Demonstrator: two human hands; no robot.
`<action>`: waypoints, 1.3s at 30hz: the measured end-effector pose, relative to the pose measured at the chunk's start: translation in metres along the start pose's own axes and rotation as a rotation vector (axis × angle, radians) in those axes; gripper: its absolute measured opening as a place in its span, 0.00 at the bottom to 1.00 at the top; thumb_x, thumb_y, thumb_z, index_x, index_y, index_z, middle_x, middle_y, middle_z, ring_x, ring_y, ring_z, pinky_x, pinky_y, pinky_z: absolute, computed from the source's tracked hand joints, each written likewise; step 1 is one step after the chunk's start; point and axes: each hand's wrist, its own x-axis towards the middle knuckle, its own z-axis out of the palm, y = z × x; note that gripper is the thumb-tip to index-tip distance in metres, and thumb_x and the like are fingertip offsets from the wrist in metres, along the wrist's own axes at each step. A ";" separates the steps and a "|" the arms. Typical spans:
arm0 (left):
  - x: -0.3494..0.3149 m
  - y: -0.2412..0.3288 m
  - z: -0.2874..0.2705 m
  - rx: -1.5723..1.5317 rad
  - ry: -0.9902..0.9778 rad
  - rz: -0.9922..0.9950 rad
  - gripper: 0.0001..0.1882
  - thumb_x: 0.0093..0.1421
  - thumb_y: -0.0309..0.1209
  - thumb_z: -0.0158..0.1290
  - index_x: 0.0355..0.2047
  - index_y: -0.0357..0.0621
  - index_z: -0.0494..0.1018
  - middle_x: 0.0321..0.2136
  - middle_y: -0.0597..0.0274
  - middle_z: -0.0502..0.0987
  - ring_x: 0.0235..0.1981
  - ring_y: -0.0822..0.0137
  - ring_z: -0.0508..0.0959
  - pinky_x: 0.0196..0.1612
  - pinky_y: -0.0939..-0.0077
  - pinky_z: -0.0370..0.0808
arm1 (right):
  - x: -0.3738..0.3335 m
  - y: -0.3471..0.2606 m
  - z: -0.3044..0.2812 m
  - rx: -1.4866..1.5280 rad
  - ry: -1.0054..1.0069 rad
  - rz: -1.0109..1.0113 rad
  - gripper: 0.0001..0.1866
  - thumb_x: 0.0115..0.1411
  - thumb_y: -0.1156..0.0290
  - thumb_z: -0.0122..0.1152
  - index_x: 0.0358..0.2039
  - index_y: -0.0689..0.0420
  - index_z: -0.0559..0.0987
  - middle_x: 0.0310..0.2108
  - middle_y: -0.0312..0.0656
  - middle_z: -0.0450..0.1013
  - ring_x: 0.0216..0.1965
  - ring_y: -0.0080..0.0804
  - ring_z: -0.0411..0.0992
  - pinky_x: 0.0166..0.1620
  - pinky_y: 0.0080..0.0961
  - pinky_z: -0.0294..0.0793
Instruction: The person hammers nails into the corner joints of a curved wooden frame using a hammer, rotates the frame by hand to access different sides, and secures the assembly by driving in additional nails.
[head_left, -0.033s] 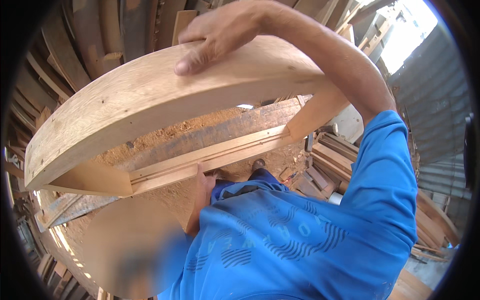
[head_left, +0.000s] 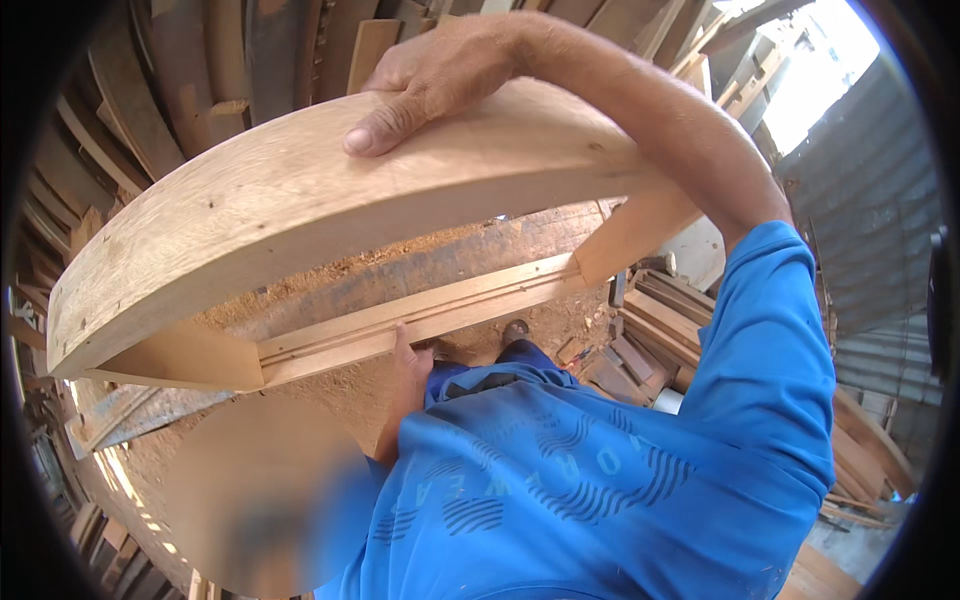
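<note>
A pale wooden frame, box-like with an open middle, is held up in front of my body. Over its upper long board lies my right hand, closed on it with the thumb on the broad face and the fingers over the far edge, partly hidden. Lower down, my left hand grips the grooved long rail closest to me. Its thumb shows on top while the other fingers are mostly out of sight. Short end boards join the two long pieces.
Many upright boards lean along the far side. Sawdust covers the ground around a long worn plank. Stacked timber offcuts lie to the right, near a corrugated metal wall. A blurred patch hides the lower left.
The frame's upper board and my right hand sit slightly lower in the picture. Both hands keep their hold.
</note>
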 end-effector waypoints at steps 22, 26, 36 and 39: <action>-0.239 0.161 0.157 0.286 0.276 1.058 0.43 0.54 0.33 0.65 0.65 0.34 0.57 0.61 0.44 0.65 0.61 0.50 0.67 0.66 0.57 0.70 | -0.190 -0.033 -0.034 0.068 0.225 -0.264 0.38 0.66 0.34 0.46 0.55 0.58 0.77 0.46 0.51 0.77 0.48 0.44 0.75 0.56 0.39 0.72; -0.308 0.218 0.178 0.319 0.191 1.411 0.44 0.53 0.34 0.67 0.65 0.29 0.58 0.58 0.41 0.68 0.59 0.49 0.70 0.64 0.59 0.74 | -0.215 -0.004 -0.039 0.185 0.284 -0.353 0.34 0.67 0.38 0.46 0.53 0.58 0.77 0.43 0.49 0.76 0.45 0.42 0.75 0.54 0.38 0.73; -0.504 0.320 0.266 0.515 0.119 1.948 0.34 0.50 0.24 0.70 0.55 0.29 0.69 0.50 0.50 0.76 0.48 0.62 0.78 0.57 0.69 0.74 | -0.212 0.103 -0.044 0.896 0.334 -0.965 0.26 0.71 0.46 0.47 0.49 0.57 0.76 0.37 0.45 0.76 0.38 0.39 0.75 0.49 0.37 0.74; -0.546 0.323 0.303 0.734 0.098 2.191 0.32 0.50 0.29 0.70 0.53 0.30 0.71 0.48 0.52 0.78 0.47 0.62 0.79 0.53 0.69 0.76 | -0.185 0.137 -0.034 1.100 0.196 -1.231 0.23 0.72 0.48 0.47 0.48 0.56 0.76 0.35 0.44 0.76 0.36 0.38 0.75 0.47 0.37 0.75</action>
